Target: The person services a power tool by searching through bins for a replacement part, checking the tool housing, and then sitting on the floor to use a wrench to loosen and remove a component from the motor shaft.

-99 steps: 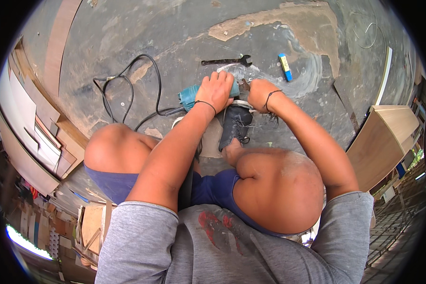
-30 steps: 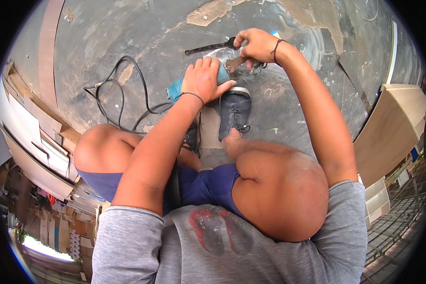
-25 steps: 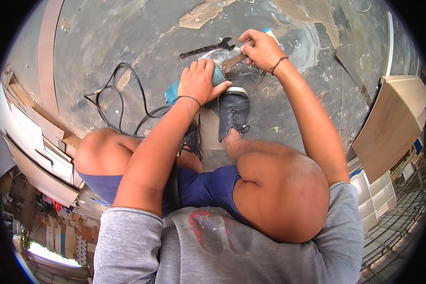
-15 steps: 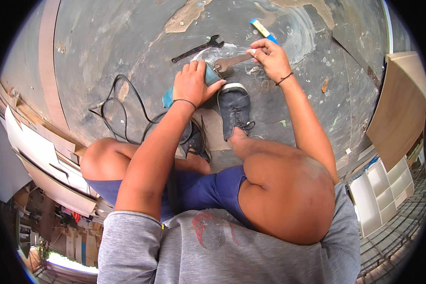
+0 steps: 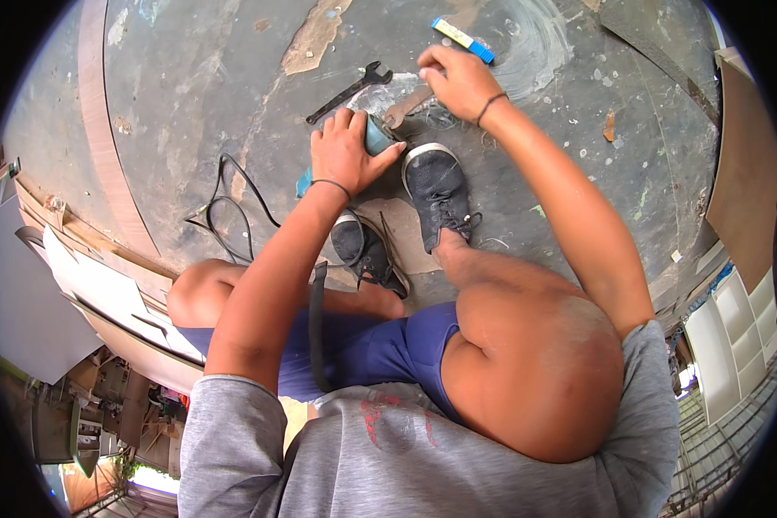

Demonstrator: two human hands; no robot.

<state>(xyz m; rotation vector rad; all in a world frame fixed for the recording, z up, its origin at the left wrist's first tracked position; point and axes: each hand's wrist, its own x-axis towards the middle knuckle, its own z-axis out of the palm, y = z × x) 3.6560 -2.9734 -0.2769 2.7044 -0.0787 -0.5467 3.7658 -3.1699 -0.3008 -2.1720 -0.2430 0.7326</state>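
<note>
My left hand (image 5: 347,155) is wrapped round a teal cylindrical power tool (image 5: 377,135), which lies on its side on the floor and is largely hidden under my palm. The jaw of a worn open-end wrench (image 5: 408,105) sits at the tool's metal end, beside my left thumb. My right hand (image 5: 463,81) is curled and slightly blurred over the other end of this wrench, whose handle runs under my fingers. A second, black open-end wrench (image 5: 347,92) rests on the floor just beyond my left hand.
Past my right hand lies a blue and yellow box-shaped item (image 5: 463,41). A black cable (image 5: 249,205) loops on the floor at left. My dark shoes (image 5: 436,186) are close to the tool. Sheets of board (image 5: 104,281) lean at left, and a brown panel (image 5: 749,173) at right.
The view has shifted somewhat. My right hand has moved nearer the tool along the wrench handle, and the handle has turned to point farther away from me. The left hand keeps its grip.
</note>
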